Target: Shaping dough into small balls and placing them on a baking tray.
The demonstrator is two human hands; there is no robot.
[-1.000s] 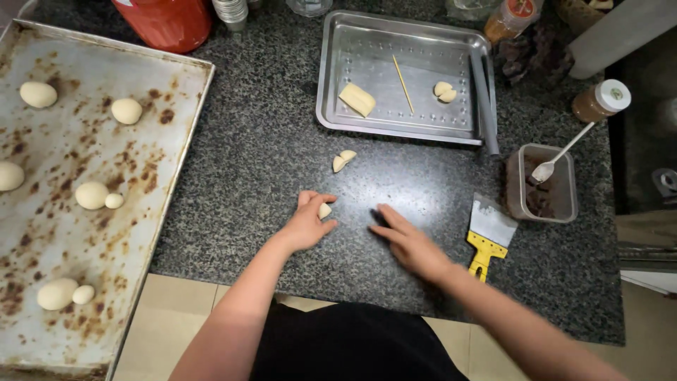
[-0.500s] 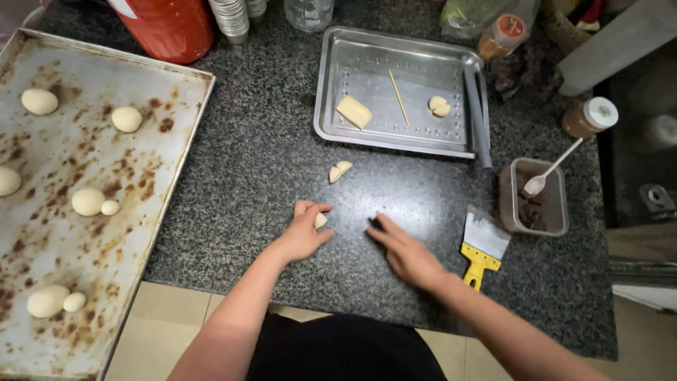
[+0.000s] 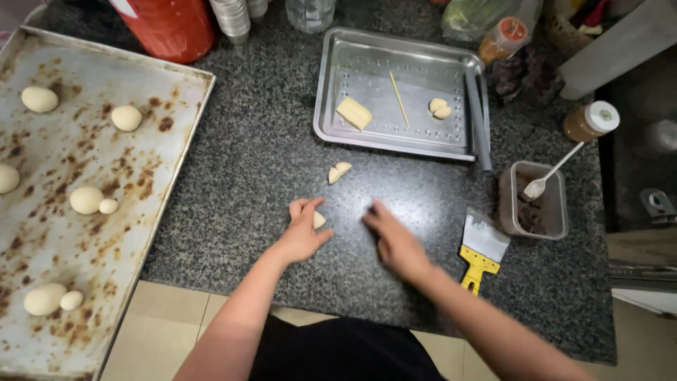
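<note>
Head view: left hand (image 3: 303,231) rests on the granite counter (image 3: 247,162), fingers curled over a small dough piece (image 3: 319,220), pinching it against the stone. Right hand (image 3: 396,243) lies flat and empty just beside it, blurred, so contact with the counter is probably there but unclear. Another dough bit (image 3: 338,171) sits just above them. Scraper (image 3: 482,249) lies right of the right hand. Steel tray (image 3: 331,85) beyond, rusty sheet (image 3: 141,176) with dough balls at left.

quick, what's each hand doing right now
Left hand: fingers curled on a small dough piece on the counter.
Right hand: flat on the counter, holding nothing, blurred.
</note>
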